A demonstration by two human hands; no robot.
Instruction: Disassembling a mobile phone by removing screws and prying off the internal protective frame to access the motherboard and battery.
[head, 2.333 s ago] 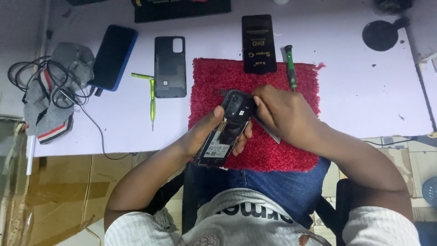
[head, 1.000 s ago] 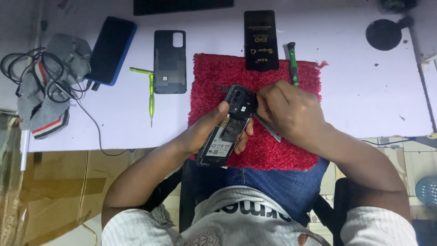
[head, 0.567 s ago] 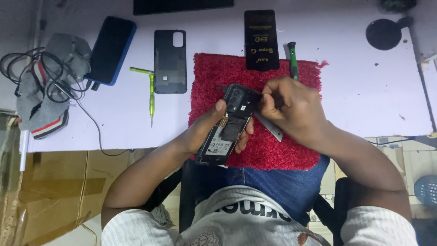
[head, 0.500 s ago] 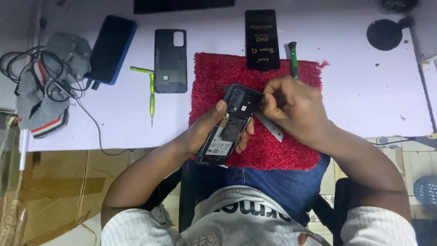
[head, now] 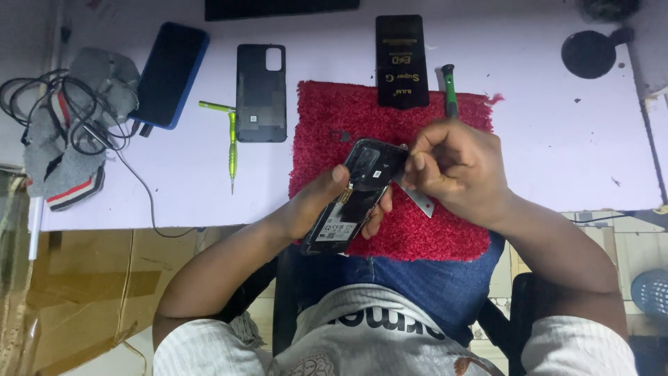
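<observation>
My left hand (head: 316, 205) grips an opened black phone (head: 355, 195) with its back cover off, tilted above a red mat (head: 327, 118). My right hand (head: 456, 167) is closed on a thin metal tool (head: 416, 197) and pinches at the phone's top corner near the camera block. The tool's flat end sticks out below my fingers, over the mat. Both hands meet at the phone's upper end.
On the white table lie a black back cover (head: 261, 92), a green screwdriver (head: 232, 143), a blue phone (head: 169, 73), a black flat packet (head: 401, 59), a dark-handled screwdriver (head: 449, 87), a round black disc (head: 588, 54), and cables on a grey cloth (head: 66, 118).
My right hand shifted slightly up and right along the phone's top corner. The left hand keeps the phone in nearly the same place.
</observation>
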